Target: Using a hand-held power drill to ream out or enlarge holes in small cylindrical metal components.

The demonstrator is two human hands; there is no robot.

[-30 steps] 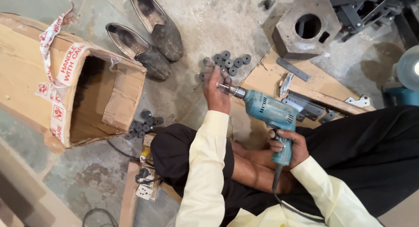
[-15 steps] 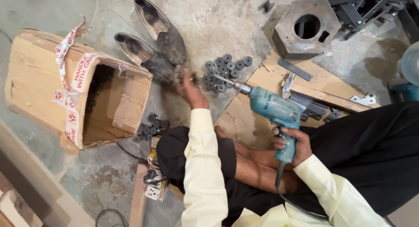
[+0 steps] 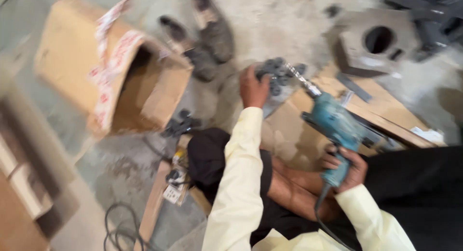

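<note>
Teal plastic marks the electric drill [image 3: 333,123], which is gripped at its handle, right of centre in the frame, by the right hand [image 3: 345,166]; the fingers are wrapped fully round the grip, probably so that the tool stays steady while the other hand is busy. The bit [image 3: 298,77] is pointed up and to the left, toward a cluster of small dark round metal parts [image 3: 279,72] lying on the grey concrete floor [image 3: 270,19] in the upper middle.

The left hand [image 3: 254,89] is stretched forward from a pale yellow sleeve [image 3: 238,183] and is laid at the left edge of that cluster. Its fingers are curled down over the nearest parts; whether one is actually pinched cannot be told, since the picture is blurred by motion. The parts lie just under and beyond the fingertips, between them and the bit.

A wooden board [image 3: 386,111] is seen beneath the drill, seemingly serving as a work surface. An open cardboard box [image 3: 120,72] lies on its side at upper left, a pair of dark shoes [image 3: 207,39] stands above the hand, and a second small heap of dark parts [image 3: 181,125] lies below the box.
</note>
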